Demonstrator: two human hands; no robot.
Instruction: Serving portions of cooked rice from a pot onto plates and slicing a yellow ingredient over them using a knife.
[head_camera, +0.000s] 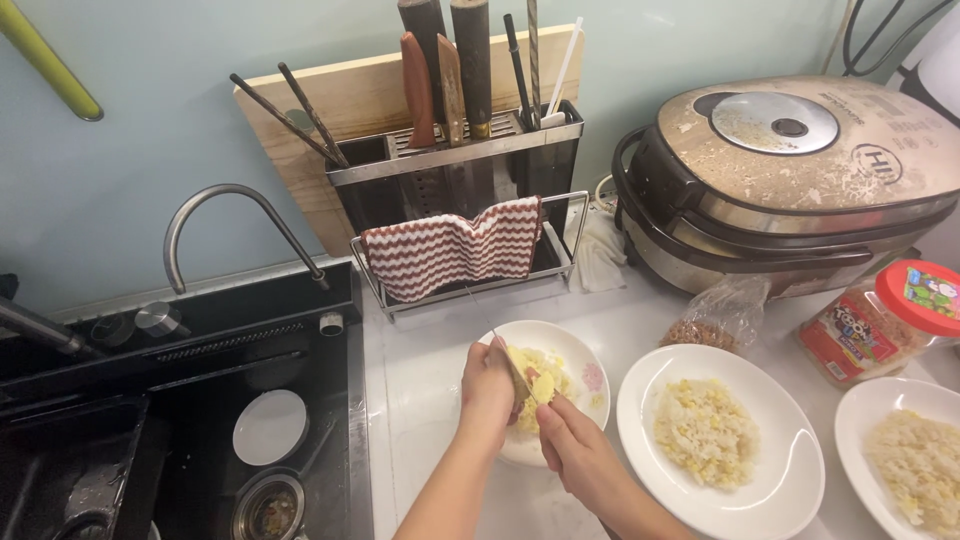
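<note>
Over a small white plate (580, 352) beside the sink (200, 400), the left hand (487, 388) curls its fingers around a yellow food piece (541, 385) — the right hand (562, 428) grips a knife (512, 362) against it (blade partly hidden). Two fuller plates (790, 470) sit nearby.

Red-lidded jar (880, 320) beside clear bag (722, 315)

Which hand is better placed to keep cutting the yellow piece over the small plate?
Right. The right hand holds the knife against the yellow piece, while the left hand grips that piece above the small plate.
</note>
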